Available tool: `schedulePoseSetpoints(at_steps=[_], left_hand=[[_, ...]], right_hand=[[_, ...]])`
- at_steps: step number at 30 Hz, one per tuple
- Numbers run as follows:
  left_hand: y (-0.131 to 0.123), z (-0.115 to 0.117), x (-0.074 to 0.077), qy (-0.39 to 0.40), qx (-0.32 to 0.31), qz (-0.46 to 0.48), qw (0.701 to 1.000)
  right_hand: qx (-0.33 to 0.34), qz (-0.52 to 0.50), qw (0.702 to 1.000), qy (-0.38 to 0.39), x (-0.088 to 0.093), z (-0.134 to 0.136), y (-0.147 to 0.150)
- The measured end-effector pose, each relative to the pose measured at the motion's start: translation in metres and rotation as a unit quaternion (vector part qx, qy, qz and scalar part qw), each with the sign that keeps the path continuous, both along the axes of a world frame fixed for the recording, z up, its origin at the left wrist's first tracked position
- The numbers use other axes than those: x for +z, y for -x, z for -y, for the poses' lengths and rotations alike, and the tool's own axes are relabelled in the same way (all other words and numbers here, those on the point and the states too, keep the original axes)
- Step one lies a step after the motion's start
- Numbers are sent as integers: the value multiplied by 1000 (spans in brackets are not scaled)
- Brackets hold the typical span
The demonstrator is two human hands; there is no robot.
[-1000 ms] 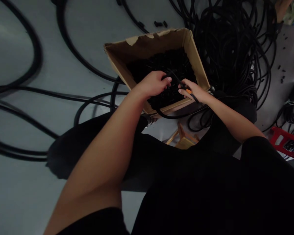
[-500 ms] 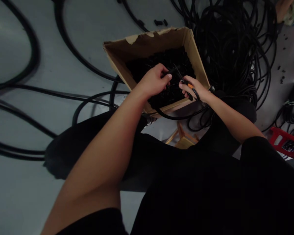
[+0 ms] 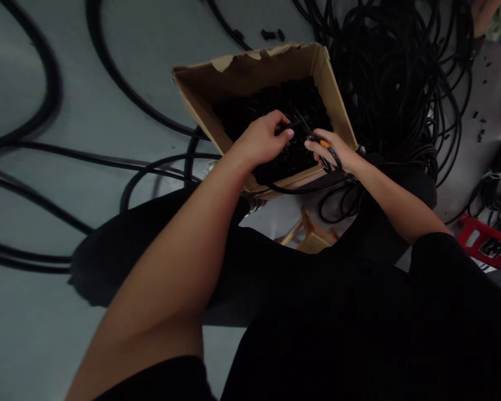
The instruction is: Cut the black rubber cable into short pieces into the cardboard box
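Left hand (image 3: 269, 138) pinches black tubing (image 3: 290, 126), right hand (image 3: 334, 150) grips black-and-orange scissors (image 3: 324, 143); brown cardboard box (image 3: 338, 103) seems part-filled, coiled black cable (image 3: 384, 78) remaining.

We're looking at a matt cardboard carton (image 3: 333, 92), its rim (image 3: 222, 63) torn rough and papery! Right of the carton, we get rubbery-looking cables (image 3: 384, 83), dully glossed; over it, scissors (image 3: 325, 144) with plastic-looking handles; on our side of it, wooden furniture (image 3: 316, 240); left of it, smooth, faintly shiny floor (image 3: 158, 47).

Grey floor (image 3: 29, 334) — long black cables (image 3: 54, 83) looping across it, a tangled heap (image 3: 384, 83), small black pieces (image 3: 269, 35).
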State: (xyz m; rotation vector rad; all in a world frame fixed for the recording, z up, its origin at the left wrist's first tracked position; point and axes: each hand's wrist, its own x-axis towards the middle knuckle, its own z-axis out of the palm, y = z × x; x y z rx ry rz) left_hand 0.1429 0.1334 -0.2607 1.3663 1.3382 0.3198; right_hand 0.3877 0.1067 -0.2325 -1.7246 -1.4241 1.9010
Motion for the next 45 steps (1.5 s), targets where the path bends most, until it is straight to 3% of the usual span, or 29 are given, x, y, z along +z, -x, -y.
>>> schedulePoseSetpoints(at_steps=[5,10,27,34,38,45], left_hand=[[-1,3,3,-20,12,-27,999],[-3,7,3,-22,14,-39,999],[-7,2,-16,30,9,-1,1000],[-5,0,1,103,13,-1,995],[-3,-2,7,132,23,-13,991],[-1,-6,-4,93,20,6,995]], right_hand=[[18,2,1000,-22,-4,2,-3],[12,11,1000,3,-6,6,4],[11,35,999,-15,-16,14,2],[16,7,999,-45,-19,9,0],[0,-17,1000,-17,-22,14,0],[-51,-44,997,36,-25,16,5]])
